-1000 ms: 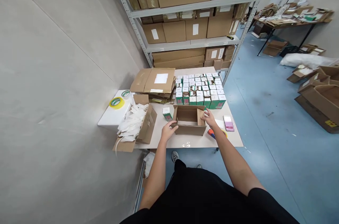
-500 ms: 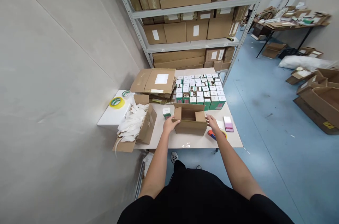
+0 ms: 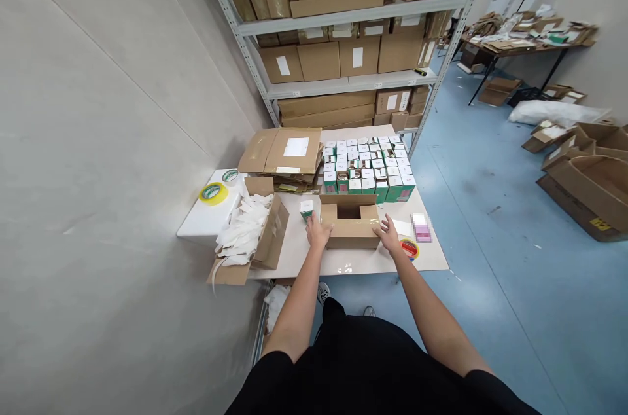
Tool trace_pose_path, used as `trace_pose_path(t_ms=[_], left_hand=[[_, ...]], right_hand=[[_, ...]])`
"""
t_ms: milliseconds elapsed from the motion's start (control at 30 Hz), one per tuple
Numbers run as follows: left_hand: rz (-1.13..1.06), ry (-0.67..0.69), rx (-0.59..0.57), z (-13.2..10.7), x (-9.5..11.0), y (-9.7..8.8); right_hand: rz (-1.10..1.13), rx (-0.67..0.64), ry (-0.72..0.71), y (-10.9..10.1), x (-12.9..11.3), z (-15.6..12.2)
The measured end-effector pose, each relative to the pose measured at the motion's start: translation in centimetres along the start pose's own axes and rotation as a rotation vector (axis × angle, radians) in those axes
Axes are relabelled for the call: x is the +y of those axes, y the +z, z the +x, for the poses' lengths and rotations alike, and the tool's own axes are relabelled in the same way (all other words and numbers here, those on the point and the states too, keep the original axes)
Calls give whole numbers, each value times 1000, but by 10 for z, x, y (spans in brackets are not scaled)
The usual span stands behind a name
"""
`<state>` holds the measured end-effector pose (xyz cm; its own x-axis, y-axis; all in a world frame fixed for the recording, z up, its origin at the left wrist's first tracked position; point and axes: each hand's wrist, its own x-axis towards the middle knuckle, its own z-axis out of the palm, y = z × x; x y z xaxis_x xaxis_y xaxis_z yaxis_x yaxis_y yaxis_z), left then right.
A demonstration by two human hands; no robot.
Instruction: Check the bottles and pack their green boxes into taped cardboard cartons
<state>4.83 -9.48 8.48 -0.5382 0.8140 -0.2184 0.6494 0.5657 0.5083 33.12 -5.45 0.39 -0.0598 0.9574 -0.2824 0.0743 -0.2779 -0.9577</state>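
An open cardboard box (image 3: 352, 242) stands on the table in front of me. Its side flaps are folded in and its near flap tilts inward over part of the opening. At its left end is my left hand (image 3: 318, 232), thumb on the near flap and fingers stretched out. My right hand (image 3: 389, 234) is at the right end, fingers spread, with the thumb side against the corner. A small white and green box (image 3: 307, 208) sits just beyond my left fingertips. Right of my right hand lies a yellow tape roll (image 3: 416, 254) with a red item (image 3: 407, 247) inside its ring.
Behind the box stand rows of small white and green boxes (image 3: 394, 189). Flattened cardboard (image 3: 282, 153) is stacked at back left. A carton of white paper strips (image 3: 248, 228) and tape rolls (image 3: 213, 192) are left. A pink-and-white stack (image 3: 422, 229) lies right; shelving (image 3: 343, 84) stands behind.
The near flap has tipped inward over the opening. My left hand has shifted right and my right hand's fingers have spread. The view has turned slightly.
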Motion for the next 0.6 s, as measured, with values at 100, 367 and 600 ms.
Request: trace_pose_path(t_ms=[100, 367, 600], left_hand=[[107, 91, 1, 6, 10, -3], [301, 509, -65, 29, 61, -21], [436, 434, -406, 9, 45, 7]], right_hand=[[-151, 77, -2, 1, 6, 1], [-342, 138, -87, 0, 0, 7], [-409, 163, -107, 3, -5, 11]])
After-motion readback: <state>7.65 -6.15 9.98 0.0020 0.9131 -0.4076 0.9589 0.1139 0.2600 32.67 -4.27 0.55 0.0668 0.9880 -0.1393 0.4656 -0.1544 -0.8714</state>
